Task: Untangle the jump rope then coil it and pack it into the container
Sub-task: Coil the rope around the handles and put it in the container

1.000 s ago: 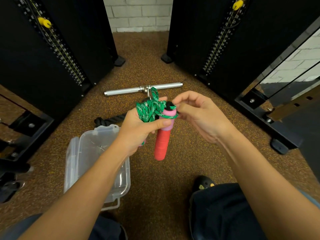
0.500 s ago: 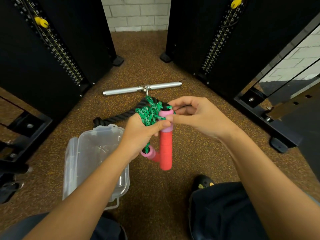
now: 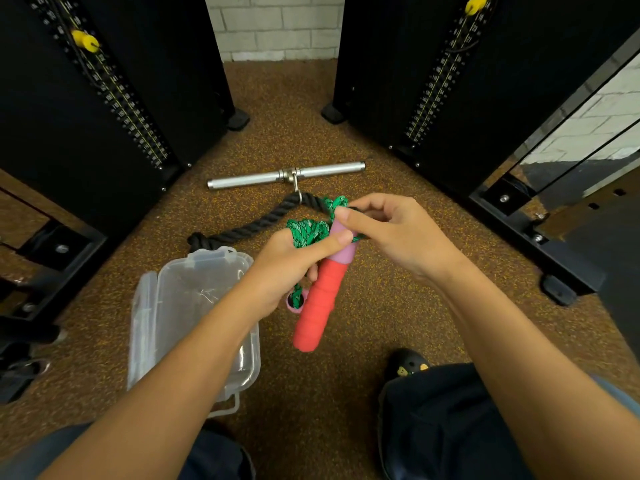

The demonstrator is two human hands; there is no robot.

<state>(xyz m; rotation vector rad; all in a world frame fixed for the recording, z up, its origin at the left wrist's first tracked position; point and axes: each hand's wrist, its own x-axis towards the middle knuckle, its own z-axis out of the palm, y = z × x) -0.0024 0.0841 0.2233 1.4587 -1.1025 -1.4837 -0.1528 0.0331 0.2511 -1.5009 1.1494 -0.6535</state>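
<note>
Plastic, clear and thin-walled, the open rectangular container lay on the floor nearest us. Just right of it, held in the air, hung the red foam-wrapped handle of the jump rope, its pink collar uppermost. The pink end of a second handle showed beside it, under our left hand.

Our left hand, over the container's far right corner, was curled round the bunched green braided cord, with the thumb pressed across the pink collar. Our right hand, further right of the container, pinched a loop of cord at the handle's top between thumb and forefinger.

We judged the cord light, limp and apt to spring loose, and the foam handles stiff and grippy. The rope seemed best held by bundle and handles together.

Beyond the container lay a thick black twisted rope and a steel bar.
</note>
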